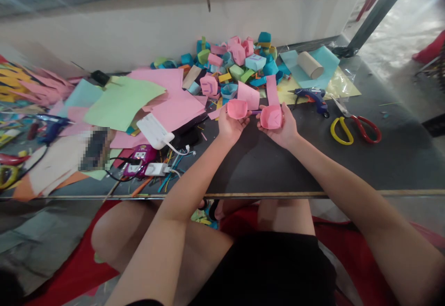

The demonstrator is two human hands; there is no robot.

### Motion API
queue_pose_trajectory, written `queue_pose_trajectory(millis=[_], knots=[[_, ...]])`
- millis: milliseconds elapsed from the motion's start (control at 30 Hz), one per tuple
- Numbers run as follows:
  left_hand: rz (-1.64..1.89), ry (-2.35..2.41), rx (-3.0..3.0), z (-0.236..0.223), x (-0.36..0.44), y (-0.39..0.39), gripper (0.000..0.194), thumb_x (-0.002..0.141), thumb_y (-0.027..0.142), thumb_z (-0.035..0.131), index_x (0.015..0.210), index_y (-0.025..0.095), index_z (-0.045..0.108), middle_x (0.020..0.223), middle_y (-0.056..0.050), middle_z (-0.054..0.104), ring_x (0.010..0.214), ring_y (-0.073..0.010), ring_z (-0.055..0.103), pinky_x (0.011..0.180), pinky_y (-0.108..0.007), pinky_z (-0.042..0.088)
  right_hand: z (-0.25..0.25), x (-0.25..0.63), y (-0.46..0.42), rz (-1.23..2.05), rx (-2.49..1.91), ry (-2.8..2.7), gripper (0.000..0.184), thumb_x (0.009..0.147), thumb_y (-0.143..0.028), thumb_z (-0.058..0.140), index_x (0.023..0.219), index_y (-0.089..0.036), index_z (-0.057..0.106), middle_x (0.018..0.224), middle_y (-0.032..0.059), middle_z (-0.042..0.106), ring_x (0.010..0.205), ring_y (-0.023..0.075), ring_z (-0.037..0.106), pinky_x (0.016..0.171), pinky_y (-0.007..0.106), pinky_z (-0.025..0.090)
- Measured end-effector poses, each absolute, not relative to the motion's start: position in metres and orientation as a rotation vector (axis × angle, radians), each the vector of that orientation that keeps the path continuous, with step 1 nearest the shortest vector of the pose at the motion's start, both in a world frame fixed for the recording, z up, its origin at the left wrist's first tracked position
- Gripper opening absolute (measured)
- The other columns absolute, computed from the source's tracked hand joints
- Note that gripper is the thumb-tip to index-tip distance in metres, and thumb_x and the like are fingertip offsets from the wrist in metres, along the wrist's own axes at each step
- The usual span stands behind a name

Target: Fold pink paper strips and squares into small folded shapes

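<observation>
My left hand (229, 129) is closed around a small pink paper cup (237, 109), its mouth turned up toward me. In my right hand (287, 132) sits a second pink paper cup (271, 117), slightly larger in view, with fold lines inside. A pink paper strip (272, 89) rises just behind that cup; whether it is joined on, I cannot tell. Between the two hands shows a thin purple stick (256, 111), partly hidden by fingers. Right beyond the hands lies a curved pink paper piece (249, 94), before a heap of small folded paper baskets (238, 53).
To the right are a blue glue gun (312, 96), scissors (354, 119) with red and yellow handles, and a cardboard tube (310, 65). Leftward lie green paper sheets (121, 99), a white adapter (153, 130), a magenta power strip (139, 160) with cords, and another glue gun (52, 127).
</observation>
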State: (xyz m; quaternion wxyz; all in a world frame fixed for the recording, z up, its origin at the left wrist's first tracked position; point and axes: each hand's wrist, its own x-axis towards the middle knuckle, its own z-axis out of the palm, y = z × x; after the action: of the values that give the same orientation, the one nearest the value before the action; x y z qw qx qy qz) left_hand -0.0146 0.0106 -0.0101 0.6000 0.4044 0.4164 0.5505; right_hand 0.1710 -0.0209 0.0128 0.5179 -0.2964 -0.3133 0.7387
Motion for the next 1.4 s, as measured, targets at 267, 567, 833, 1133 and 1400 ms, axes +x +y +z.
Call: queue_pose_trajectory(millis=[267, 567, 833, 1133, 1400], knots=[[1.318, 0.926, 0.822, -0.0112, -0.0125, 0.0080, 0.071, 0.091, 0.080, 0.034, 0.113, 0.021, 0.068, 0.113, -0.015, 0.076, 0.119, -0.0305, 0.071, 0.083, -0.038, 0.063, 0.0107, 0.1715, -0.0201, 1.790, -0.680, -0.761, 0.064, 0.094, -0.078, 0.046, 0.107, -0.020, 0.070, 0.085, 0.0055, 0.077, 0.068, 0.0184, 0.071, 0.062, 0.033, 0.059], [1.325, 0.974, 1.085, -0.0092, -0.0180, 0.0103, 0.069, 0.090, 0.079, 0.041, 0.122, 0.024, 0.068, 0.116, -0.015, 0.075, 0.116, -0.0305, 0.072, 0.089, -0.042, 0.061, 0.0107, 0.1695, -0.0192, 1.769, -0.711, -0.763, 0.066, 0.094, -0.080, 0.044, 0.104, -0.020, 0.070, 0.086, 0.0067, 0.078, 0.066, 0.0183, 0.070, 0.061, 0.032, 0.058], [1.339, 0.930, 0.977, -0.0094, -0.0155, 0.0096, 0.077, 0.088, 0.083, 0.037, 0.123, 0.022, 0.067, 0.119, -0.014, 0.076, 0.117, -0.0286, 0.072, 0.090, -0.039, 0.061, 0.0107, 0.1706, -0.0203, 1.777, -0.682, -0.774, 0.066, 0.093, -0.080, 0.045, 0.104, -0.020, 0.070, 0.086, 0.0061, 0.078, 0.066, 0.0178, 0.071, 0.061, 0.032, 0.059], [1.317, 0.931, 0.927, -0.0079, -0.0140, 0.0089, 0.080, 0.086, 0.086, 0.036, 0.125, 0.023, 0.065, 0.121, -0.013, 0.076, 0.117, -0.0289, 0.072, 0.090, -0.039, 0.059, 0.0117, 0.1707, -0.0200, 1.767, -0.704, -0.793, 0.064, 0.094, -0.078, 0.046, 0.108, -0.021, 0.069, 0.085, 0.0056, 0.077, 0.067, 0.0187, 0.071, 0.062, 0.033, 0.059], [1.309, 0.926, 1.019, -0.0100, -0.0169, 0.0099, 0.079, 0.087, 0.085, 0.037, 0.127, 0.023, 0.065, 0.122, -0.014, 0.076, 0.119, -0.0305, 0.071, 0.090, -0.041, 0.059, 0.0080, 0.1716, -0.0187, 1.767, -0.693, -0.802, 0.065, 0.093, -0.078, 0.046, 0.111, -0.021, 0.070, 0.086, 0.0056, 0.077, 0.069, 0.0186, 0.071, 0.063, 0.034, 0.058]])
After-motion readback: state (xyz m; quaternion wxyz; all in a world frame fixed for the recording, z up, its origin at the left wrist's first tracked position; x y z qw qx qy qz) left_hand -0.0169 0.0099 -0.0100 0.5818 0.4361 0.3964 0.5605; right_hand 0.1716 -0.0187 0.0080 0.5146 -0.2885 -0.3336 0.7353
